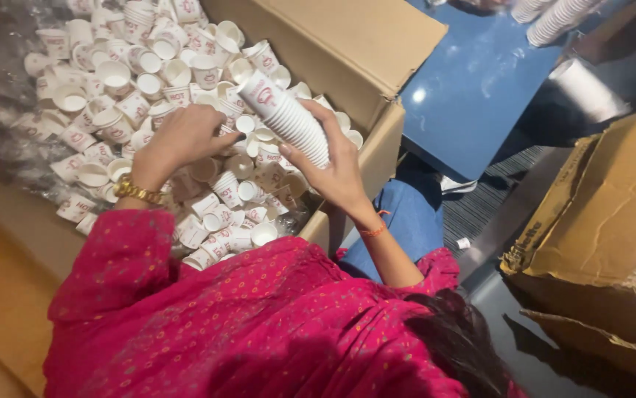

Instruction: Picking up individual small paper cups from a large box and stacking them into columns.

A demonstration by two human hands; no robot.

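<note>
Loose paper cups (123, 88) fill the cardboard box (347, 44). Right hand (333, 166) grips a nested cup stack (285, 116), its long axis slanting up-left. Left hand (185, 136), nearer the heap, seems to pinch one cup.

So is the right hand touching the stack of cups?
Touching. The head view shows the right hand wrapped around the lower end of the stack of cups, fingers pressed against it.

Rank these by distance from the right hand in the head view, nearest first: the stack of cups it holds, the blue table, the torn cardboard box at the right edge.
From the right hand:
1. Stack of cups, in its grip.
2. Blue table, upper right.
3. Torn cardboard box, far right edge.
</note>
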